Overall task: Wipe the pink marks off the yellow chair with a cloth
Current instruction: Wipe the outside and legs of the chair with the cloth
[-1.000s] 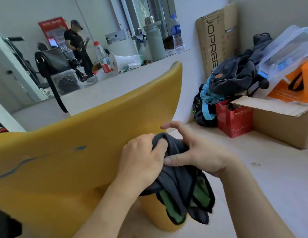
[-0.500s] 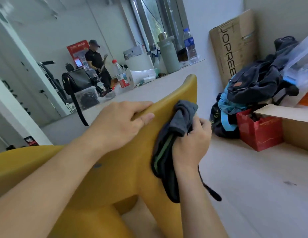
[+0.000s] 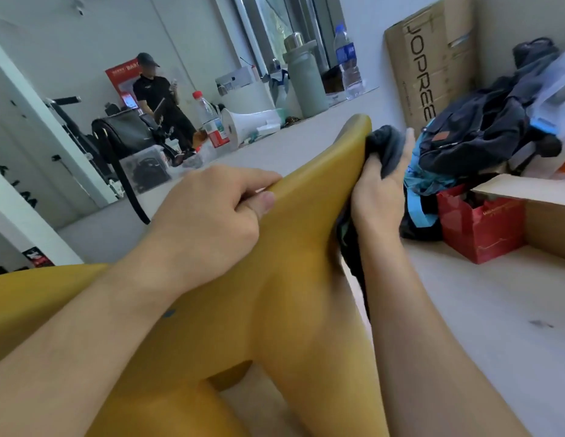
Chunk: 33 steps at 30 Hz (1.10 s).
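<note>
The yellow chair (image 3: 294, 279) lies tipped on its side across the lower middle of the head view. My left hand (image 3: 208, 219) grips its upper edge, fingers curled over the rim. My right hand (image 3: 380, 184) presses a dark grey cloth (image 3: 387, 146) against the chair's far side near its top corner; part of the cloth hangs down behind the edge. A small blue mark (image 3: 169, 313) shows on the near face beside my left forearm. No pink marks are visible from here.
A red gift bag (image 3: 480, 225) and an open cardboard box (image 3: 546, 222) stand on the floor at right, with dark backpacks (image 3: 476, 137) behind them. Bottles, a white megaphone (image 3: 249, 124) and a black handbag (image 3: 123, 134) line the back. A person (image 3: 161, 99) stands far off.
My left hand let go of the cloth and took hold of the chair's upper edge. My right hand carried the cloth up along the far side to the top corner.
</note>
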Motion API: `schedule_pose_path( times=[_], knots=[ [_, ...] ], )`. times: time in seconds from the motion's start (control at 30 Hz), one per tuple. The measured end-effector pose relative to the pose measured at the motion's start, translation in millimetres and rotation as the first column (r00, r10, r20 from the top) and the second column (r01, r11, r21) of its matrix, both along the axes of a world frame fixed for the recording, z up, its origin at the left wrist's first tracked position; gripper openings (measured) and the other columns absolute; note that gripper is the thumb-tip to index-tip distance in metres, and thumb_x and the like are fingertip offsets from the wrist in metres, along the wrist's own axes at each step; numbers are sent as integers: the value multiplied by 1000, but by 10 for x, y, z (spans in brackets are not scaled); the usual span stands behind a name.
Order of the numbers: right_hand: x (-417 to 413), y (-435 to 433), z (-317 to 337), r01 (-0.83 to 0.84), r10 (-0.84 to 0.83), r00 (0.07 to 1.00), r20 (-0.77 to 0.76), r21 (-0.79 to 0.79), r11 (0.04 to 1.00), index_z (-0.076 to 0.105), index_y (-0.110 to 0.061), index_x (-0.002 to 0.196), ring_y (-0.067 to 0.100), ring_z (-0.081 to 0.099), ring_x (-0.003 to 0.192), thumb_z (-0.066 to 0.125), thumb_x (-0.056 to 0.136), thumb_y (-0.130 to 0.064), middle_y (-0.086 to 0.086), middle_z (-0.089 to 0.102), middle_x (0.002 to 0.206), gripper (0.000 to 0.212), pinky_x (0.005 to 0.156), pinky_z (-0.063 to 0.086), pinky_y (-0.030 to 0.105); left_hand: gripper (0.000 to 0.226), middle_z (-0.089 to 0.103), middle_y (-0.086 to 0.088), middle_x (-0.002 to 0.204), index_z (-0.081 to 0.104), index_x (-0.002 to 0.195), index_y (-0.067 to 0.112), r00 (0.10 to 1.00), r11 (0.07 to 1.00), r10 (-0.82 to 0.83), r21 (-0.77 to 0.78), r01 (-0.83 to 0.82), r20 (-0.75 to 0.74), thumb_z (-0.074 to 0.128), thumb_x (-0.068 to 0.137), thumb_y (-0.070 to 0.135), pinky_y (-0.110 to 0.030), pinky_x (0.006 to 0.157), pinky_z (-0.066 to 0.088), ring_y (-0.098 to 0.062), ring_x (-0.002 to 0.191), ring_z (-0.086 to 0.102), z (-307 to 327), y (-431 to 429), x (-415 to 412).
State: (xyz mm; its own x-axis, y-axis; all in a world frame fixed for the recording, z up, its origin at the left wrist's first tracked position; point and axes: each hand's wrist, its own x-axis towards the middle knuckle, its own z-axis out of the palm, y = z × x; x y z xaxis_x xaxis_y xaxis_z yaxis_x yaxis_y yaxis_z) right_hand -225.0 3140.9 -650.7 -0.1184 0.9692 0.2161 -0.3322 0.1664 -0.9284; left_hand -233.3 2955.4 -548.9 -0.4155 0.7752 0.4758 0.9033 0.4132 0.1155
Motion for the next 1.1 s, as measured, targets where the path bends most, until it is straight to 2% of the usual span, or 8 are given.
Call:
schedule_pose_path(
  times=[0.23, 0.33, 0.43, 0.57, 0.7, 0.83, 0.93, 1.1],
  knots=[
    [82, -1449, -196, 161, -97, 980, -172, 410, 898, 29, -35, 147, 20, 38, 139, 46, 91, -43, 6, 40, 151, 59, 107, 38, 47, 37, 70, -12, 94, 67, 94, 11, 999, 998, -32, -58, 32, 10, 41, 79, 32, -45, 89, 49, -28, 98, 61, 66, 300, 29],
    [-19, -685, -19, 200, -148, 969, -199, 276, 940, 47, -23, 140, 17, 49, 130, 41, 89, -48, 3, 55, 139, 57, 106, 39, 33, 23, 63, 7, 94, 65, 96, 30, 991, 980, -67, -181, 87, 112, 42, 95, 26, -25, 81, 43, -13, 93, 56, 163, 242, -10],
    [-57, -6, 144, 220, -214, 968, -130, 34, 975, 38, -24, 146, 25, 51, 123, 43, 91, -39, 11, 48, 139, 57, 94, 38, 23, 32, 56, 22, 105, 55, 124, 43, 998, 939, 35, -344, -15, 52, 38, 97, 43, -19, 84, 38, -1, 101, 48, 237, -94, -91],
    [-36, -885, -94, 357, -320, 931, -178, 248, 901, 49, -25, 137, 26, 50, 120, 51, 93, -21, 15, 45, 132, 44, 96, 36, 13, 48, 70, 4, 92, 59, 104, 31, 992, 972, -12, -234, -18, -126, 24, 90, 60, -40, 80, 49, -18, 89, 61, 89, -286, -88],
    [-63, -1675, -415, 296, -246, 955, -165, 533, 793, 44, -29, 138, 33, 46, 128, 51, 94, -18, 22, 44, 133, 46, 110, 35, 35, 47, 68, 2, 83, 64, 93, 23, 985, 980, -57, -196, 24, -165, 25, 92, 49, -42, 75, 47, -22, 85, 61, 100, -81, -31],
    [-30, -461, -174, 345, -300, 936, -183, 313, 885, 53, -22, 134, 26, 54, 119, 49, 89, -20, 16, 57, 123, 45, 99, 38, 22, 37, 66, -3, 107, 61, 111, 20, 995, 956, -79, -287, 58, -62, 31, 99, 38, -37, 91, 43, -25, 104, 56, 168, 110, -11],
    [-33, 158, -34, 167, -155, 974, -166, 63, 984, 56, -8, 132, 28, 55, 118, 48, 94, -16, 10, 61, 116, 39, 80, 31, 11, 36, 57, 12, 127, 47, 132, 43, 997, 940, -45, -341, 19, -66, 34, 99, 37, -24, 91, 35, -13, 118, 47, 214, -87, -91],
    [-179, -1541, -444, 365, -298, 927, -228, 364, 857, 45, -18, 142, 28, 49, 120, 52, 94, -18, 19, 47, 129, 50, 105, 35, 30, 38, 67, 16, 114, 52, 123, 46, 991, 983, -128, -136, 122, -35, 37, 88, 44, -30, 91, 46, -9, 109, 57, 86, -274, -127]
  ],
)
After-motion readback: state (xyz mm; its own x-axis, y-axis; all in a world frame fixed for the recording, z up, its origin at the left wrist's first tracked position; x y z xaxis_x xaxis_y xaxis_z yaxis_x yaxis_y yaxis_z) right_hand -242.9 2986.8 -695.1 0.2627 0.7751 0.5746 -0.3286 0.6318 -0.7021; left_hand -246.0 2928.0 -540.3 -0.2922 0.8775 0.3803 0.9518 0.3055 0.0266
